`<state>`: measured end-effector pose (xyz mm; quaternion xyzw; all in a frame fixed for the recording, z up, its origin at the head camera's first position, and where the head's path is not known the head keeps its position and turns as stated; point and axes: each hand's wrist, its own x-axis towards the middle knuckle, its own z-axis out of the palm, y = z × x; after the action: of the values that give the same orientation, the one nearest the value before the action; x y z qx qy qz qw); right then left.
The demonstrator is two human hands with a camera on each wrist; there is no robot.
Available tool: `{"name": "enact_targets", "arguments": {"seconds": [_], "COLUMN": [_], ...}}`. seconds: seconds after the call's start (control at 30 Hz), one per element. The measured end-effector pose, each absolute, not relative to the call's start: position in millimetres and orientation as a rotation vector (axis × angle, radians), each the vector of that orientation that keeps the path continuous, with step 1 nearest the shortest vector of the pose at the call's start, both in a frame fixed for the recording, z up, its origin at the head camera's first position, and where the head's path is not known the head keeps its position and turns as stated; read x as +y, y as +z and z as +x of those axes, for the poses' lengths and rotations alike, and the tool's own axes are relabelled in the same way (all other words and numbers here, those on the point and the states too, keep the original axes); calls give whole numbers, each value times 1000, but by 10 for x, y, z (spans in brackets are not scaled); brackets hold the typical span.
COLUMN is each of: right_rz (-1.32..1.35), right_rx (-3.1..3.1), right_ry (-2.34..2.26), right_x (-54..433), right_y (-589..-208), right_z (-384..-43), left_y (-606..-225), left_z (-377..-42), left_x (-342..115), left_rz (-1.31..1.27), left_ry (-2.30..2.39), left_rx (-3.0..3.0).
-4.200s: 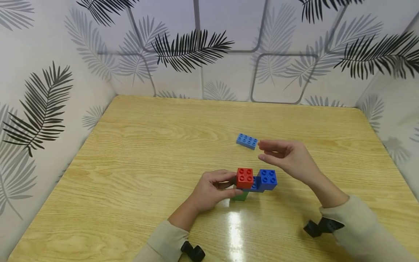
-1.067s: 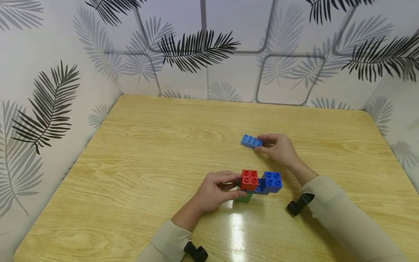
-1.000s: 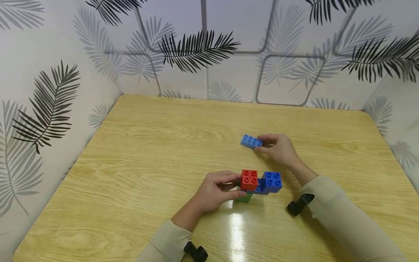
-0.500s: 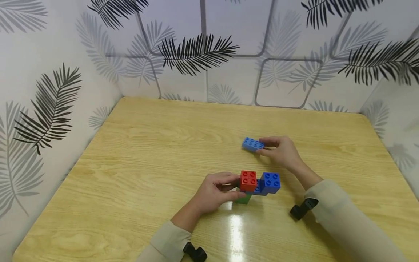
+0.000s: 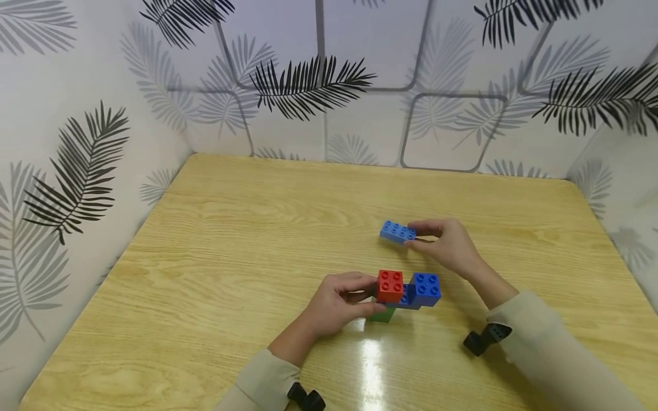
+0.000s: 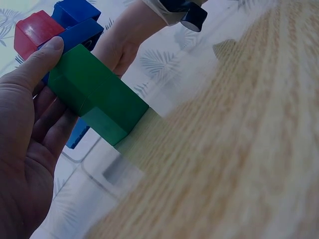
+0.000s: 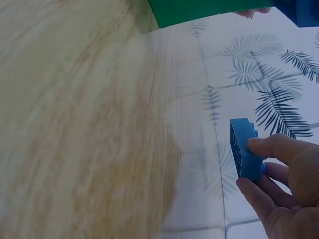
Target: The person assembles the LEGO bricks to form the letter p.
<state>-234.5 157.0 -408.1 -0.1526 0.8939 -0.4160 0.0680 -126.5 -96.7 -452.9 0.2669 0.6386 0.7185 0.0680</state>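
Observation:
My left hand [image 5: 334, 303] grips a small stack of toy building bricks, thumb in front and fingers behind. Green bricks [image 6: 97, 94] form its base, standing on the table. Across them lies a blue brick [image 5: 404, 299], carrying a red brick [image 5: 390, 287] at the left end and a dark blue brick [image 5: 425, 290] at the right. Behind the stack, my right hand [image 5: 449, 245] pinches the right end of a light blue eight-stud brick [image 5: 396, 232] between thumb and fingers. In the right wrist view this brick [image 7: 245, 149] hangs in the air, its hollow underside partly showing.
The wood-grain table [image 5: 231, 228] runs back to a pale wall [image 5: 354, 137] with a leaf pattern, which also closes in at both sides. Small black devices [image 5: 485, 338] are strapped at both sleeve cuffs.
My right hand, first apart from the light blue brick, has closed on its right end, lifted it and brought it slightly nearer the stack. My left hand keeps its hold in place.

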Motion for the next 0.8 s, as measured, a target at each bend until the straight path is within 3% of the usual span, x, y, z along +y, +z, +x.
{"name": "enact_targets", "arguments": {"seconds": [0.8], "right_rz": [-580], "right_rx": [2592], "right_ry": [-1394], "right_x": [1566], "right_y": [-3806], "right_z": [-2080], "left_y": [-4535], "left_z": [-1266], "left_x": [-960], "left_rz": [808], "left_ry": [2169], "left_rx": [1918]}}
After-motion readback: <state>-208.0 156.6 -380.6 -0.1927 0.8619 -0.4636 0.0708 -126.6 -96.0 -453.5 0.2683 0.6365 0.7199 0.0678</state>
